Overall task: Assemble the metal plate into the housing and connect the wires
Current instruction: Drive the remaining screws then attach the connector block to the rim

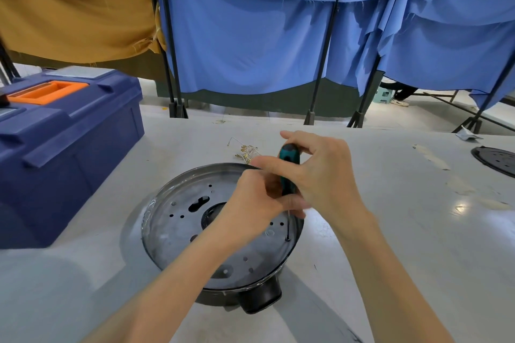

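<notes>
A round housing (156, 198) with a black knob at its near side sits on the white table. Inside it lies a perforated metal plate (178, 234) with a keyhole slot. My right hand (320, 175) grips a teal-and-black screwdriver (289, 156) held upright, its thin shaft reaching down to a screw (287, 238) at the plate's right edge. My left hand (253, 203) reaches in over the plate and holds the lower part of the screwdriver handle. A loose bundle of wires (246, 152) with brass terminals lies on the table just behind the housing.
A blue toolbox (64, 153) with an orange handle stands at the left. A second dark perforated plate (496, 160) lies at the far right edge of the table. Blue and tan curtains hang on black stands behind the table.
</notes>
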